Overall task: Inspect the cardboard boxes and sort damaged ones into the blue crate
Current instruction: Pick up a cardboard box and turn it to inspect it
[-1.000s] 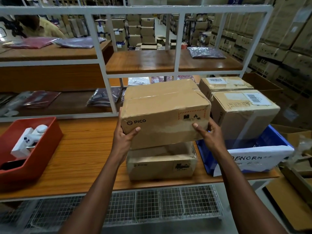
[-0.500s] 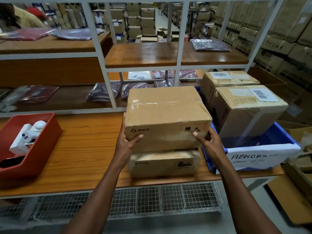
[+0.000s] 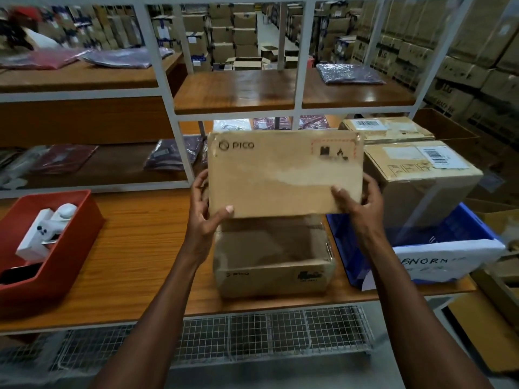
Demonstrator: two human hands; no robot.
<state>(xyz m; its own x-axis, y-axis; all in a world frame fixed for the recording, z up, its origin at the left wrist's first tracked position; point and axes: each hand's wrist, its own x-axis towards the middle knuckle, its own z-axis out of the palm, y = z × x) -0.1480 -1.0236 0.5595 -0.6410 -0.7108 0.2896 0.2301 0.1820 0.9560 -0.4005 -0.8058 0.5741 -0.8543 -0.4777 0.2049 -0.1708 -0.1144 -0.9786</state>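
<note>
Both hands — left hand (image 3: 203, 217), right hand (image 3: 362, 209) — grip PICO box (image 3: 283, 175) (tilted).

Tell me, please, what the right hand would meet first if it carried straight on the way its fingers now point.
The right hand grips the raised PICO box at its right end, fingers pointing up and leftward across the box. Going straight on, it would likely just press into that box itself; depth beyond is unclear.
</note>
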